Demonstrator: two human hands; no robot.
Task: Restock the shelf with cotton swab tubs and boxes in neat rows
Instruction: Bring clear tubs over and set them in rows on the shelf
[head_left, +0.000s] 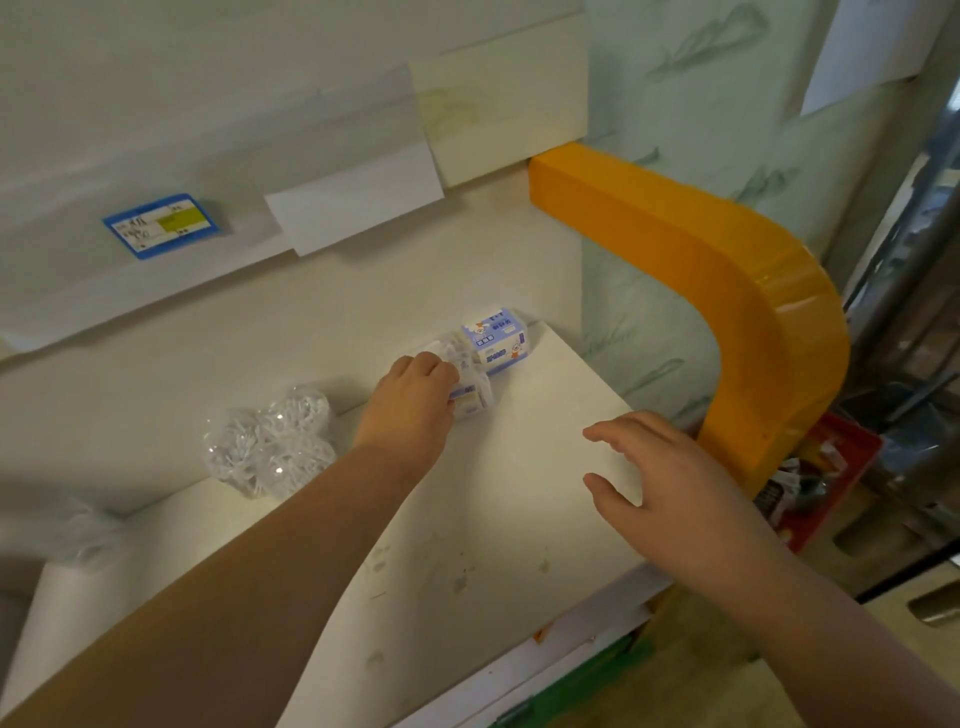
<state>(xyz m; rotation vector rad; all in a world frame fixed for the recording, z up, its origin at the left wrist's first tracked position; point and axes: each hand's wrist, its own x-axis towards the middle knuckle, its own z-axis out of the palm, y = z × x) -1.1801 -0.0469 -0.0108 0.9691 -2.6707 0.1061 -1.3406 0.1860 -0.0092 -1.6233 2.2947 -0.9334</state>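
Two hands reach over the white, faintly stained shelf board (467, 545) in front of us. Far left, a cluster of clear round plastic tubs packed with white cotton swabs (270, 449) stands against the back wall, at about nine o'clock from our left hand (410, 400) and apart from it. That hand, arm stretched forward, curls its fingers round a small clear plastic tub with a pale label (470, 387), at its two o'clock. Touching that tub, at one o'clock, stands a glossy blue-and-white printed box (496, 340) at the back right corner. Our right hand (660, 473) hovers near the shelf's right edge, fingers spread and relaxed, gripping nothing, well apart from the box. Beyond it curves a smooth orange shelf end guard (727, 291).
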